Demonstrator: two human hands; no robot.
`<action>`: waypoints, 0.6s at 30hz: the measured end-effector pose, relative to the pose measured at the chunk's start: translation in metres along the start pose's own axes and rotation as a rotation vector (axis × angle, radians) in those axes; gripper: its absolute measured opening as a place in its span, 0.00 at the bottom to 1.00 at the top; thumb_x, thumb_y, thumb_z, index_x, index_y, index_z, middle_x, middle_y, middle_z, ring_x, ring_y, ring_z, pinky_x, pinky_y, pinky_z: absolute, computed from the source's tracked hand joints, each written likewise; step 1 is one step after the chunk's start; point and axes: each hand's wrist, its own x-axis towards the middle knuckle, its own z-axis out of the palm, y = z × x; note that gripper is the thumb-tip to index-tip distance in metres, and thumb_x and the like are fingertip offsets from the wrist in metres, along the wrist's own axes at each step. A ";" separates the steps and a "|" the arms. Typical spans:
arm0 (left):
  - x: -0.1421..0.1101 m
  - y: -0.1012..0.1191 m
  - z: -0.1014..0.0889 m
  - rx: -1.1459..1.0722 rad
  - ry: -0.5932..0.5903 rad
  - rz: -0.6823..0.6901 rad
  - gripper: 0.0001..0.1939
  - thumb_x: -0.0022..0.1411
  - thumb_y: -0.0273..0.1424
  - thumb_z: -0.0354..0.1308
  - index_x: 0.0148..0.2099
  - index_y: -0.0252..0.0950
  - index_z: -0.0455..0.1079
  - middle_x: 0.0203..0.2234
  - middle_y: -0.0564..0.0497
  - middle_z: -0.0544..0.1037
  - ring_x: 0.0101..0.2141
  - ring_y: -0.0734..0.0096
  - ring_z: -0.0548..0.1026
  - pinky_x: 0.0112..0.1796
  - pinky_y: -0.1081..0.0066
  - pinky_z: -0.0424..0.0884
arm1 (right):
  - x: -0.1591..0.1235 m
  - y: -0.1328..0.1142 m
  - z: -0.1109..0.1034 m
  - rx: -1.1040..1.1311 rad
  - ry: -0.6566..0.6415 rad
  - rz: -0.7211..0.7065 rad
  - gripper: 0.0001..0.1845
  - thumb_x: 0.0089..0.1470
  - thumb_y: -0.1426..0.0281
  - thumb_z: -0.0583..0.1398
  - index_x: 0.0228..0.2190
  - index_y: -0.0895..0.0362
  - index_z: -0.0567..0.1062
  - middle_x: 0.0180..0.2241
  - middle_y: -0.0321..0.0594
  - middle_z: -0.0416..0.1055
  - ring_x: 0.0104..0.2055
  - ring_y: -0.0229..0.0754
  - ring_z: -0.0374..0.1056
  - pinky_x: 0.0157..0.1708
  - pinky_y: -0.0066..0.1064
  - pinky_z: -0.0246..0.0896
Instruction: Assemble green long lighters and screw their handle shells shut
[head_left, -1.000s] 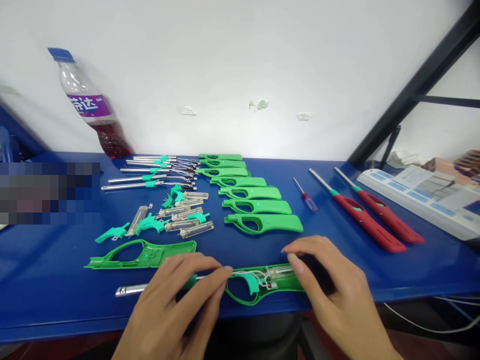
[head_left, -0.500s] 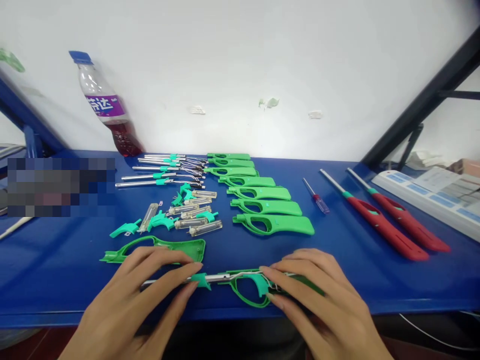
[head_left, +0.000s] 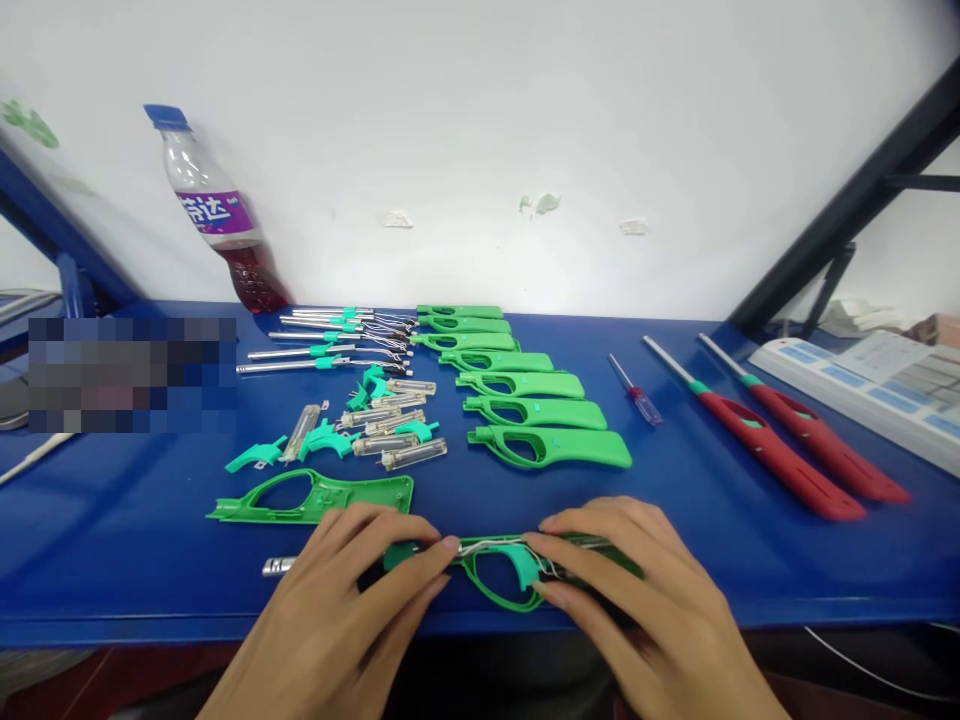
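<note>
At the table's front edge, a green lighter half-shell (head_left: 480, 591) lies open side up, with a teal trigger (head_left: 523, 566) and thin white wires (head_left: 480, 546) in it. My left hand (head_left: 345, 585) pinches the metal lighter tube (head_left: 279, 566) near the shell's front end; its slotted tip sticks out left of the hand. My right hand (head_left: 645, 580) grips the handle part, thumb and fingers by the trigger. What lies under the right fingers is mostly hidden. Behind my left hand rests another green half-shell (head_left: 352, 492), hollow side up.
Several tubes with wires (head_left: 300, 352), clear fuel tanks (head_left: 414, 454) and teal triggers (head_left: 259, 453) lie behind left. Several green shells (head_left: 577, 447) are lined up centrally. A screwdriver (head_left: 643, 405), two red lighters (head_left: 780, 455), a power strip (head_left: 847, 390) and a leaning bottle (head_left: 225, 225) surround them.
My left hand has slid right along the tube toward the shell, and the tube's tip now shows to its left. My right hand stays almost in place.
</note>
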 end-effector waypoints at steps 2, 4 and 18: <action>0.001 0.002 0.001 -0.012 0.012 -0.007 0.14 0.74 0.22 0.56 0.54 0.43 0.76 0.46 0.50 0.81 0.46 0.62 0.78 0.46 0.65 0.76 | 0.000 0.000 0.000 0.007 0.003 0.008 0.10 0.68 0.70 0.65 0.50 0.49 0.80 0.46 0.38 0.81 0.46 0.46 0.77 0.47 0.40 0.69; 0.004 0.005 0.003 -0.020 0.020 -0.012 0.13 0.74 0.23 0.56 0.55 0.42 0.76 0.46 0.49 0.80 0.46 0.62 0.77 0.46 0.64 0.75 | -0.001 0.000 0.000 0.011 0.001 0.015 0.11 0.69 0.70 0.65 0.51 0.49 0.80 0.46 0.38 0.81 0.46 0.46 0.77 0.47 0.40 0.70; 0.014 0.016 0.014 -0.156 0.034 0.000 0.13 0.74 0.17 0.56 0.53 0.38 0.75 0.46 0.46 0.77 0.45 0.63 0.75 0.44 0.63 0.73 | -0.001 0.000 0.001 0.042 0.037 0.005 0.10 0.68 0.71 0.66 0.50 0.49 0.80 0.46 0.37 0.81 0.46 0.44 0.77 0.46 0.38 0.72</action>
